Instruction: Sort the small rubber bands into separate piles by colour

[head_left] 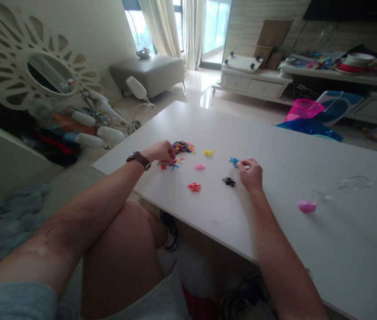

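My left hand point(163, 152), with a watch on its wrist, is over a mixed-colour heap of small bands point(184, 147). Its fingers pinch down at a loose mixed cluster point(165, 165) beside the heap; what lies between them is too small to make out. My right hand point(251, 172) has its fingertips pinched at the edge of a blue pile of bands point(233, 162). Between the hands lie a yellow pile point(208, 153), a pink pile point(199, 167), a red pile point(194, 187) and a black pile point(229, 182), all apart on the white table.
On the right of the white table point(275, 258) are a pink pouch-like item point(307, 206) and a clear plastic container point(354, 182). A lamp with white shades point(90, 140) stands close by the table's left edge. Beyond the far side is a pink basket point(304, 109).
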`<control>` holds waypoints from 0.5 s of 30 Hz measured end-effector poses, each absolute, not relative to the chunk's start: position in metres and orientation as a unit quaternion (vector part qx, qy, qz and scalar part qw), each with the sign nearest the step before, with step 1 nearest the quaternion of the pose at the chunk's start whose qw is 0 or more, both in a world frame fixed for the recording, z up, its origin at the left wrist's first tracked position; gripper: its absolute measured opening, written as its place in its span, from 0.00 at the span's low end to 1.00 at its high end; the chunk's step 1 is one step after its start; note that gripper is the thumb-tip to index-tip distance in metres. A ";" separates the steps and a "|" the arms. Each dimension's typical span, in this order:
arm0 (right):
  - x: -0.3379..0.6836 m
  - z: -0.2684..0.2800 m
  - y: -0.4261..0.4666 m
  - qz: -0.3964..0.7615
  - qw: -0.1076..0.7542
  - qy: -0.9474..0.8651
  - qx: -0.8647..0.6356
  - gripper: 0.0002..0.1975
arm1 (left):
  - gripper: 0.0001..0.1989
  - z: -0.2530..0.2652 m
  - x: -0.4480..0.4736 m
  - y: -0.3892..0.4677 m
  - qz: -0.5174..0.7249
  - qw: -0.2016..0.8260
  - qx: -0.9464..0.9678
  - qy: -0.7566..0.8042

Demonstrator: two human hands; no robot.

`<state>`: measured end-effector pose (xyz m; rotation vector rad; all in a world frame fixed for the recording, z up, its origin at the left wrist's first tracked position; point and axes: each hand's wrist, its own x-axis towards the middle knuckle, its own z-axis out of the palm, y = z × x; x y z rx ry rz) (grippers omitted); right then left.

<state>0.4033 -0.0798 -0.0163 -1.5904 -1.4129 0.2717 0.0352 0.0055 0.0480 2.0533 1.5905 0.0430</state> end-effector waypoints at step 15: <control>0.401 -0.013 -0.081 0.122 0.476 -0.578 -0.651 0.10 | 0.09 0.057 0.031 0.004 0.075 0.282 0.756 0.586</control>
